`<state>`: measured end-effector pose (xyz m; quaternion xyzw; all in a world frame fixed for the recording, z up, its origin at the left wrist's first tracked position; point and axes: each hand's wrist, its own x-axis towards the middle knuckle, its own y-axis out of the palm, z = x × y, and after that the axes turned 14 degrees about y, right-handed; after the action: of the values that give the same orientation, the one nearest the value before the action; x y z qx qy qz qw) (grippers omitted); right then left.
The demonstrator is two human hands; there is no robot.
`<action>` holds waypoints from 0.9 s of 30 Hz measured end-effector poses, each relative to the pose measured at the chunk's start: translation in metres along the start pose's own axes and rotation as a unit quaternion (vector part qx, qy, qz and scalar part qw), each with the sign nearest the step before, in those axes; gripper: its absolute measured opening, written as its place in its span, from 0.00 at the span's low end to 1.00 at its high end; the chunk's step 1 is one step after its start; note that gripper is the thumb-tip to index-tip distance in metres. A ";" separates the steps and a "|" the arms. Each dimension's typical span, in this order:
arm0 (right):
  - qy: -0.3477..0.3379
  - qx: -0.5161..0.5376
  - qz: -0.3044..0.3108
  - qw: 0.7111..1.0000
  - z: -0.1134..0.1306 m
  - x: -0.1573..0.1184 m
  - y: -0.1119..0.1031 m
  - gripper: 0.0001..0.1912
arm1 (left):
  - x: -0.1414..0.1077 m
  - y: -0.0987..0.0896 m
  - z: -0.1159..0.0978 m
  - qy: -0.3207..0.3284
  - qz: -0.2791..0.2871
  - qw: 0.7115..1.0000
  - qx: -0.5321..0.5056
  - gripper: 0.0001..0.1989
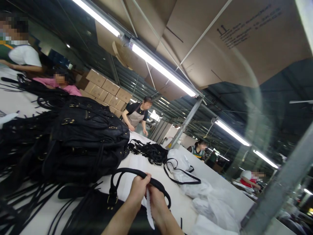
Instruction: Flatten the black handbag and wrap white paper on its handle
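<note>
Left of the grip there's a big heap of black bags (85, 137) on the white table (137, 163), and just under the hands sits the black handbag (97, 212) they're working on. Left hand (138, 191) is clamped around the bag's curved handle (127, 172), right hand (156, 202) pinched shut beside it on a white serrated strip (149, 212) hanging down between the two. Up and right of the grip: loose black straps (151, 152), then crumpled white wrapping (207, 195).
</note>
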<state>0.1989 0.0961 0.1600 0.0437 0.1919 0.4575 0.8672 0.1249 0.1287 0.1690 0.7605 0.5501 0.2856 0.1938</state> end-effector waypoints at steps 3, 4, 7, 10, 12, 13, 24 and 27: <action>0.005 -0.001 0.006 1.000 0.004 -0.004 0.005 0.22 | 0.003 -0.004 0.001 0.011 0.010 1.000 -0.008 0.11; 0.006 -0.002 0.017 1.000 0.002 -0.007 0.006 0.22 | 0.003 -0.005 0.002 0.010 0.010 1.000 -0.014 0.11; 0.025 -0.017 0.052 0.998 -0.004 -0.020 -0.001 0.25 | 0.004 -0.007 0.007 0.009 -0.001 0.999 -0.048 0.14; 0.031 -0.065 0.049 0.996 -0.003 -0.038 -0.018 0.28 | 0.004 -0.006 0.011 0.017 -0.012 0.995 -0.094 0.18; -0.003 -0.116 0.062 0.991 0.008 -0.054 -0.028 0.29 | 0.003 -0.003 0.013 0.019 -0.011 0.992 -0.124 0.20; -0.020 -0.141 0.078 0.987 0.015 -0.062 -0.031 0.28 | 0.002 -0.002 0.013 0.019 -0.009 0.990 -0.138 0.21; -0.185 -0.383 0.009 0.905 0.092 -0.060 -0.009 0.21 | -0.005 0.007 0.010 0.031 0.004 0.974 -0.223 0.25; -0.227 -0.429 -0.018 0.874 0.097 -0.046 -0.003 0.20 | -0.005 0.009 0.010 0.040 0.004 0.973 -0.229 0.26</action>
<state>0.2143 0.0669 0.2621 -0.2334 -0.2241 0.4565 0.8288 0.1368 0.1211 0.1658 0.6863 0.4743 0.4346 0.3395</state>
